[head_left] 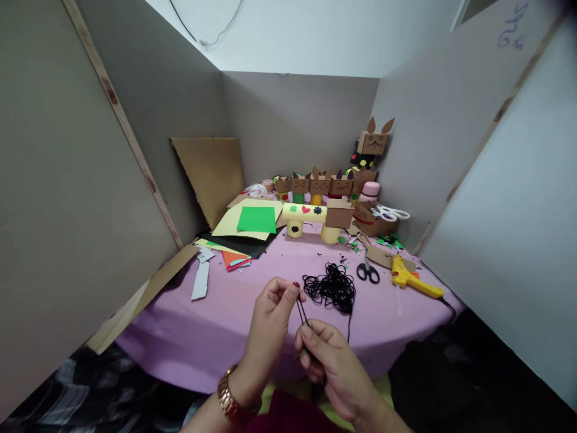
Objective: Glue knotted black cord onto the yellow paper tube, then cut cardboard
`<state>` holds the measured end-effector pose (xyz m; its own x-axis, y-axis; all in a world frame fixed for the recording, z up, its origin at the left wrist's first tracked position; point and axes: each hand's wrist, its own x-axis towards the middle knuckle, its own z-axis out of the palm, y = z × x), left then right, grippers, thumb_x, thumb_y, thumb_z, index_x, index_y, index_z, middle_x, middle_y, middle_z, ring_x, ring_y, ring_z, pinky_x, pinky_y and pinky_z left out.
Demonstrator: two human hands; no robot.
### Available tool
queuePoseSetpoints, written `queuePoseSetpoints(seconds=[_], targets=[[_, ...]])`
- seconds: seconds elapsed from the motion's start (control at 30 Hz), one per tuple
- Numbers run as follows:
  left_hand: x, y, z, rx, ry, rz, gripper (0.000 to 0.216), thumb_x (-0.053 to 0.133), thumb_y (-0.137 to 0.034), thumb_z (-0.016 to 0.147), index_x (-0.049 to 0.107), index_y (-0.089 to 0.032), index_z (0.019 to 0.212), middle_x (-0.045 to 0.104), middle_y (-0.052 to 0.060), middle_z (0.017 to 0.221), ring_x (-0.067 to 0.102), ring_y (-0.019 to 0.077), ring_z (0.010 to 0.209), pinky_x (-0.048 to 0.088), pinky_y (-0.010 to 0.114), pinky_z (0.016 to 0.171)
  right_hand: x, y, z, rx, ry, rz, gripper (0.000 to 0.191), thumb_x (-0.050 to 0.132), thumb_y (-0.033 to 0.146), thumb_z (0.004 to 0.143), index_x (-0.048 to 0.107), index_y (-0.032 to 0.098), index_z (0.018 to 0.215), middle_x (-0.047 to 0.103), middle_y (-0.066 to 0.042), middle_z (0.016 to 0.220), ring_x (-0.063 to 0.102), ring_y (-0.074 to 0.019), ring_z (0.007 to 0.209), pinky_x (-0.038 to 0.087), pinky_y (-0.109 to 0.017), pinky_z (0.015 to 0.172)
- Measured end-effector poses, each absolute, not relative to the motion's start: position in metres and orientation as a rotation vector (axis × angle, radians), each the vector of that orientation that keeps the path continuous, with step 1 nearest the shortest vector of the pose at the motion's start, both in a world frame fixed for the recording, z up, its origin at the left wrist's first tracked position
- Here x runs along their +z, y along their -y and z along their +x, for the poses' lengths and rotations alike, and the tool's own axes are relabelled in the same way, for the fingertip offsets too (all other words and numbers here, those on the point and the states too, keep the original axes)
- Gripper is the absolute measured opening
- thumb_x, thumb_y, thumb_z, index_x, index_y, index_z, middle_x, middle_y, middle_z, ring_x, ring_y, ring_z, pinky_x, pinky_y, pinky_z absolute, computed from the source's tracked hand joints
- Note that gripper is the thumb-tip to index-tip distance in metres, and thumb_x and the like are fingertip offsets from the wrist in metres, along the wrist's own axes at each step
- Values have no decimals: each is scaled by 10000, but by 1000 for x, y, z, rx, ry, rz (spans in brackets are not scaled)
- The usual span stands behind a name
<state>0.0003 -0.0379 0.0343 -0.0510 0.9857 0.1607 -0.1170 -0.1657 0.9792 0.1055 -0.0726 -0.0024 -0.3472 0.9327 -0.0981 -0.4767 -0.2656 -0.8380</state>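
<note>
Your left hand [271, 308], raised near the centre of the table, pinches a doubled strand of black cord [302, 310] between thumb and fingertips. Your right hand [328, 353], nearer to you and slightly to the right, grips the same strand with its fingers curled closed, so that two parallel lengths span the short gap. The loose heap of black cord [331, 288] lies on the pink tablecloth [216, 343], just beyond your hands to the right; one end trails from it toward the near edge (where it leads below that, you cannot tell). Farther off stands a pale yellow paper-tube animal [305, 213] with a boxy cardboard head at its right end and a heart between two flower shapes along its body. To the right of the heap lie black-handled scissors [368, 273] and, beyond them, a yellow glue gun [415, 279]. To the left, a green paper sheet [256, 219] rests on paler sheets; at the far side, cardboard-headed animal figures [320, 185] stand in a row.
</note>
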Motion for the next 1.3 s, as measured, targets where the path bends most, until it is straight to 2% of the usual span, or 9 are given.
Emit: queuePoseSetpoints(seconds=[0.17,0.43,0.57,0.7,0.9,1.1,1.3], targets=[[32,36,-6,1392,-1099,1343,167,535,-313,825,537,-202,700,603,-9,698,543,152,721,386,251,720,-4,74,109,1785,872,-758,360,622,467,768,497,161,626,444,72,465,234,-25,375,133,-181,385],[32,35,-18,1311,-1143,1569,201,508,-340,836,530,-207,688,498,-23,650,460,144,650,356,247,630,-5,73,114,1796,818,-736,356,614,456,778,467,169,629,405,85,457,199,-24,381,118,-176,390],[37,37,-17,1196,-931,1184,174,552,-331,813,533,-183,722,511,-31,658,404,85,538,320,208,517,-5,75,114,1885,821,-726,355,630,441,768,452,170,625,397,87,463,187,-20,378,89,-171,386],[39,38,-13,1157,-800,868,225,657,-312,737,508,-162,660,537,-34,679,377,33,464,277,171,438,-5,77,114,1944,823,-725,364,636,454,758,454,172,617,393,89,445,186,-21,374,86,-167,382],[32,34,-13,1319,-1004,1046,231,692,-280,693,510,-162,614,547,-45,567,434,52,464,316,175,455,-10,76,113,1966,836,-690,355,628,454,766,467,174,618,420,85,439,186,-24,363,101,-166,374],[30,32,-14,1497,-1019,1093,258,694,-207,679,451,-217,766,545,-88,568,480,72,496,336,182,470,-13,79,112,1910,934,-758,364,607,481,775,503,165,627,462,67,444,238,-28,359,120,-177,378],[40,31,-17,1511,-1017,1108,261,686,-180,691,440,-216,770,541,-89,544,498,80,522,349,185,487,-17,79,121,1804,1376,-928,374,536,496,816,579,145,691,521,30,509,325,-55,409,225,-192,421]])
